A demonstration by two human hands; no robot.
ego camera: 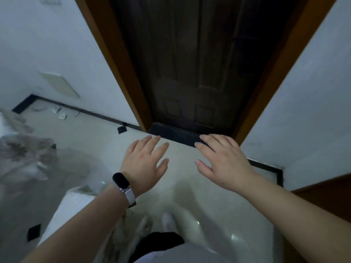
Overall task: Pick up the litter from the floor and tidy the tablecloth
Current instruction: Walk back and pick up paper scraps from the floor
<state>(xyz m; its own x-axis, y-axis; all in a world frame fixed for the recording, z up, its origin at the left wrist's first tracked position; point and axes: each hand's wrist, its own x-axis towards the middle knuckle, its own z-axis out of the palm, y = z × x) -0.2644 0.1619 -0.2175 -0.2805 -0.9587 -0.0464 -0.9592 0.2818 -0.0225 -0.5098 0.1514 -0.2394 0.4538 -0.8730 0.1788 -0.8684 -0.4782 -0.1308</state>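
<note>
Head camera is looking down at two bare hands held out flat over the pale tiled floor (190,186), in front of a dark wooden door (190,63). The left hand (144,164), wearing a black wrist band (121,182), is spread wide open and is holding nothing. The right hand (222,162) is spread open too and is also holding nothing. The bits of litter (60,113) are lying far off to the left, close to the wall and its dark skirting, well away from both hands. They are looking like small white scraps, but they are too blurry to tell what they are. The patterned tablecloth (24,156) is hanging in messy folds at the left edge. I am thinking the step now is getting to the litter. Doing it well is meaning turning left, walking close, bending low, and pinching each scrap with the fingertips, one at a time, because flat scraps are lying tight on smooth tile and could be slipping away
</note>
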